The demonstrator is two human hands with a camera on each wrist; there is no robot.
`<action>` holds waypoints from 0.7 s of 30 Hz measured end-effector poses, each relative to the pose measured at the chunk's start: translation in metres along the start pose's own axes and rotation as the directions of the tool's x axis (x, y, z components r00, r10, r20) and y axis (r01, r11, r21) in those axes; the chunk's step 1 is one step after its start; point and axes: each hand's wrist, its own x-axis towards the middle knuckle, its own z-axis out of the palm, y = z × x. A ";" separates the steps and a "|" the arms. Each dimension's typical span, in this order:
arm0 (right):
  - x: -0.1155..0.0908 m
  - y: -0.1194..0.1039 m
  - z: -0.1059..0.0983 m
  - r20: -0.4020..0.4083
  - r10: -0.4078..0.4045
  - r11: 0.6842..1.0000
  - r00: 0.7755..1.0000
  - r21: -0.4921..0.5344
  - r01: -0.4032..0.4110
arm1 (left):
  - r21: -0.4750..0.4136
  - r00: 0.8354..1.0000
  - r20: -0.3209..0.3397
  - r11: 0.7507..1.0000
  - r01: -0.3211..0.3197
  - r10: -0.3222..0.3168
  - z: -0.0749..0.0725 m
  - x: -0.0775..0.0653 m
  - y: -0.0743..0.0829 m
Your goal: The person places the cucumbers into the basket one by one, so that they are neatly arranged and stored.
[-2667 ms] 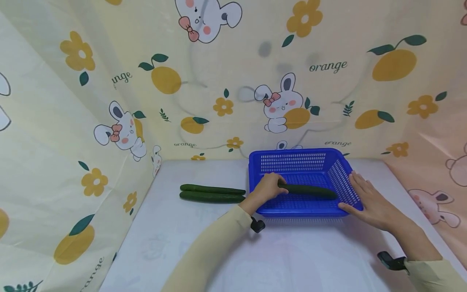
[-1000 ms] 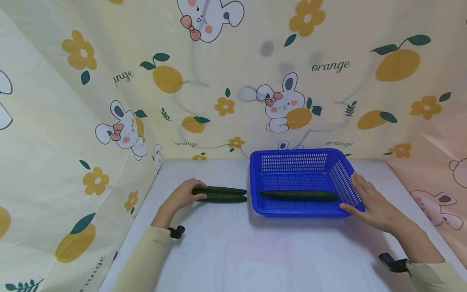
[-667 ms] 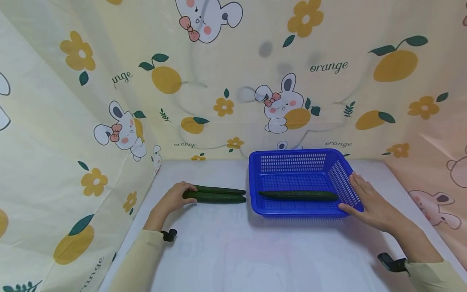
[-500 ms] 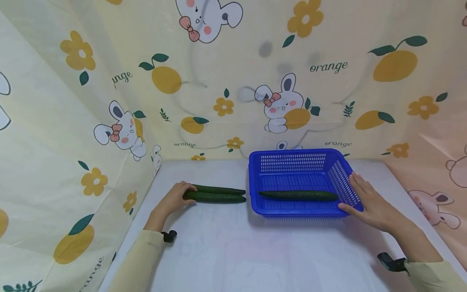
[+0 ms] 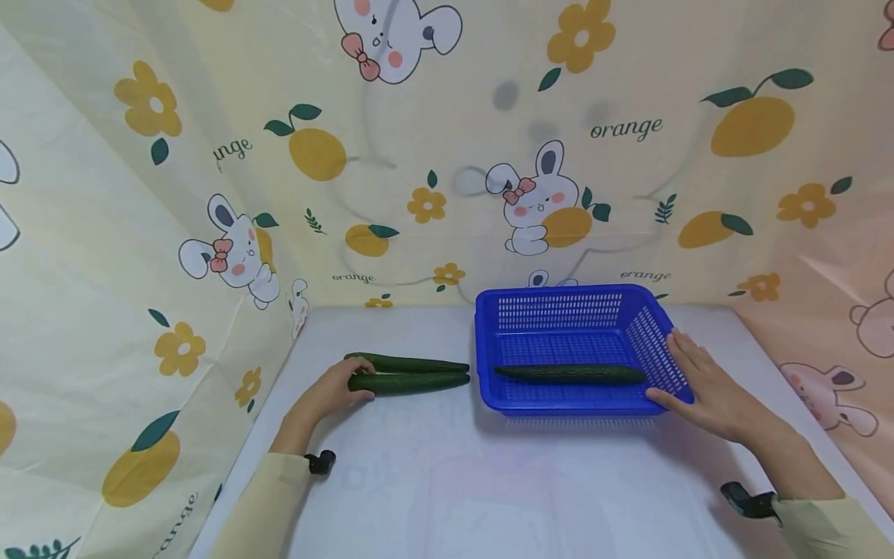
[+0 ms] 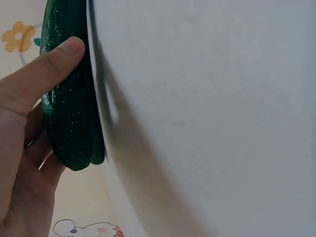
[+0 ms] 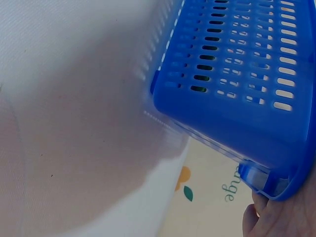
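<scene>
My left hand (image 5: pixel 330 394) grips the left end of the nearer cucumber (image 5: pixel 419 382) on the white table. In the left wrist view, the thumb (image 6: pixel 61 59) lies across that cucumber's side, with fingers behind it. A second cucumber (image 5: pixel 422 363) lies just beyond, its left part close to my fingers; a narrow wedge of table shows between the two. The blue plastic basket (image 5: pixel 559 407) holds another cucumber (image 5: pixel 569 374), lying lengthwise near its front. My right hand (image 5: pixel 715 400) rests with straight fingers against the basket's right side, its thumb at the front right corner.
The white table (image 5: pixel 489 481) stretches in front of the basket and cucumbers. Behind it hangs a patterned cloth (image 5: pixel 433 241), which also covers both sides. A small black camera (image 5: pixel 321 462) sits on my left wrist, another black camera (image 5: pixel 747 501) on my right.
My left hand has let go of the cucumber in the basket and moved left to the pair on the table. The nearer cucumber's left end has shifted toward me. My right hand has stayed put.
</scene>
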 end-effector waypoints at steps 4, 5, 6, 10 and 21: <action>0.000 -0.001 0.000 0.001 0.000 1.000 1.000 0.000 0.000 | -0.032 1.000 0.002 0.999 -0.002 0.003 -0.003 -0.008 0.005; 0.000 0.000 -0.001 0.001 0.000 1.000 1.000 0.001 0.000 | -0.033 1.000 0.001 0.999 -0.007 0.007 -0.004 -0.010 0.006; 0.000 0.000 -0.001 -0.002 0.001 1.000 1.000 0.000 -0.001 | -0.033 1.000 0.003 0.999 -0.012 0.012 -0.005 -0.012 0.008; 0.000 0.000 -0.001 -0.008 0.001 1.000 1.000 0.002 -0.001 | -0.026 1.000 0.003 0.999 -0.030 0.030 -0.009 -0.018 0.014; 0.000 -0.001 -0.001 0.007 0.004 1.000 1.000 -0.010 -0.004 | -0.060 0.988 -0.134 0.995 -0.085 0.077 -0.036 -0.032 0.028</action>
